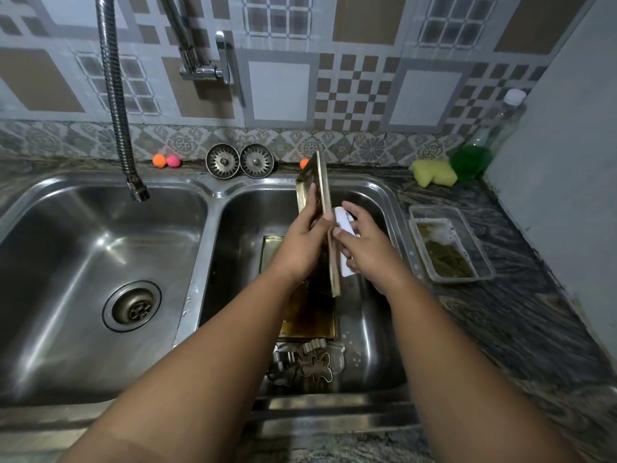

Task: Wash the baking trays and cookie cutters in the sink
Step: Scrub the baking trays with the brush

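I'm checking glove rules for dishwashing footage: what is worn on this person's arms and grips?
No sleeves show: the left arm and right arm are bare down to the frame's lower edge. The left grip and right grip wear no gloves; no watch, bracelet or ring shows.

Your held tray, gold-toned metal, stands on edge over the right basin of the steel sink. Its long side runs from 12 to 6 o'clock. Your left hand grips it, and your right hand holds a white pad against its 3 o'clock face. The flat tray, stained brown, lies on the basin floor beneath. Metal cookie cutters, one bear-shaped, are heaped at its 6 o'clock end.
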